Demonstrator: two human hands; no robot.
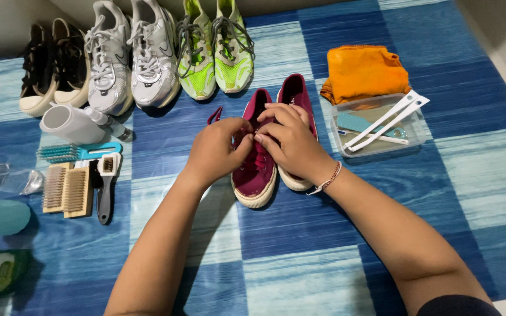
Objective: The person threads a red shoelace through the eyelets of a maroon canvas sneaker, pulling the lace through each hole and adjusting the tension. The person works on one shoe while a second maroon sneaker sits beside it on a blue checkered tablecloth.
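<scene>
Flanking two maroon sneakers (265, 146), two hands (253, 146)

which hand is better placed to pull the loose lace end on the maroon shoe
Left. The left hand is on the side where the lace end sticks out; the right hand lies across the maroon shoe.

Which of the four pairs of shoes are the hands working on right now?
The maroon pair, alone in front of the row. Both the left hand and right hand pinch at its laces; the black, silver-grey and neon-green pairs behind lie untouched.
</scene>
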